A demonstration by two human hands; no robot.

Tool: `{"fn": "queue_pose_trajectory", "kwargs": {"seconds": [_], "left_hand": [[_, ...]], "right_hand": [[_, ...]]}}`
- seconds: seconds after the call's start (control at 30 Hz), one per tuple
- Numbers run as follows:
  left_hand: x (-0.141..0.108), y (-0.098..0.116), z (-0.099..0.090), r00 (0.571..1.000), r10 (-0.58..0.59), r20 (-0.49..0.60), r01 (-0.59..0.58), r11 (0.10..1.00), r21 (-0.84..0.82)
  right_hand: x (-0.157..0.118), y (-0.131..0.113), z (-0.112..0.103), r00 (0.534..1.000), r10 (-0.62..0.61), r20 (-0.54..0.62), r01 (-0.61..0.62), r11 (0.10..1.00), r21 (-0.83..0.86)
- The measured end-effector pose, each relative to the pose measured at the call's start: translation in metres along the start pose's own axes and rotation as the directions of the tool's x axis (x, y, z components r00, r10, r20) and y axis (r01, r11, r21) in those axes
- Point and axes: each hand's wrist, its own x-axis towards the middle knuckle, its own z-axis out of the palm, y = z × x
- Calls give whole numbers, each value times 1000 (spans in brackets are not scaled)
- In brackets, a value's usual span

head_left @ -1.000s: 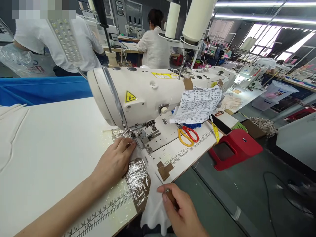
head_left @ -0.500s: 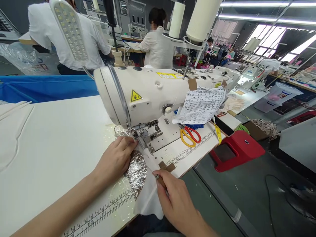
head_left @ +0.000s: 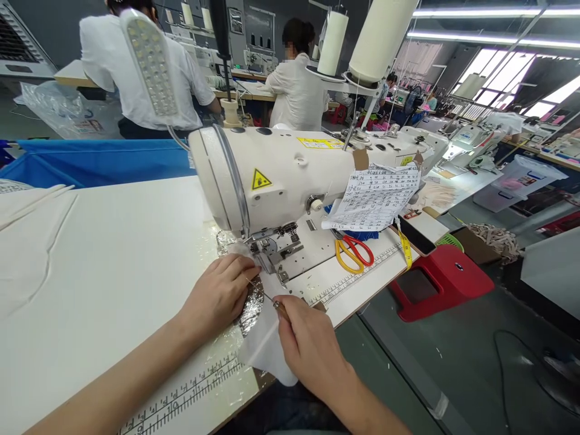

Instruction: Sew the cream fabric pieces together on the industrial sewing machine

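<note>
A white sewing machine (head_left: pixel 272 181) stands on the white table. White fabric (head_left: pixel 267 347) runs from its needle area down over the table's front edge, beside a shiny silver patch (head_left: pixel 252 308). My left hand (head_left: pixel 222 290) presses the fabric just left of the presser foot, its fingers together. To the right and nearer the front edge, my right hand (head_left: pixel 308 344) is closed around the wooden handle of a thin metal awl (head_left: pixel 267 296). The awl's shaft points up and left toward my left fingertips; its tip is hard to make out.
Scissors with yellow and red handles (head_left: pixel 353 251) lie right of the needle area. A handwritten sheet (head_left: pixel 376 196) hangs on the machine. More white fabric (head_left: pixel 27 248) lies at the left. A red stool (head_left: pixel 446 281) stands right of the table. Two people sit beyond the machine.
My right hand has moved up and left with the awl, bringing its shaft toward my left fingers. Less of the silver patch shows. The whole view has shifted slightly.
</note>
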Motion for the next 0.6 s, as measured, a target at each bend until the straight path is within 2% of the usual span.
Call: {"fn": "queue_pose_trajectory", "kwargs": {"seconds": [0.2, 0.37, 0.5, 0.6], "left_hand": [[2, 0, 1, 1000, 5, -7, -4, 996, 93], [3, -3, 3, 1000, -11, 7, 10, 991, 137], [1, -8, 8, 999, -39, 7, 38, 996, 84], [3, -10, 10, 999, -52, 15, 51, 999, 15]], "right_hand": [[11, -1, 4, 997, 19, 69, -15, 998, -56], [15, 0, 6, 998, 8, 65, -5, 999, -44], [13, -3, 6, 993, -109, -50, 114, 988, 102], [13, -12, 5, 959, -221, -178, 254, 948, 192]]}}
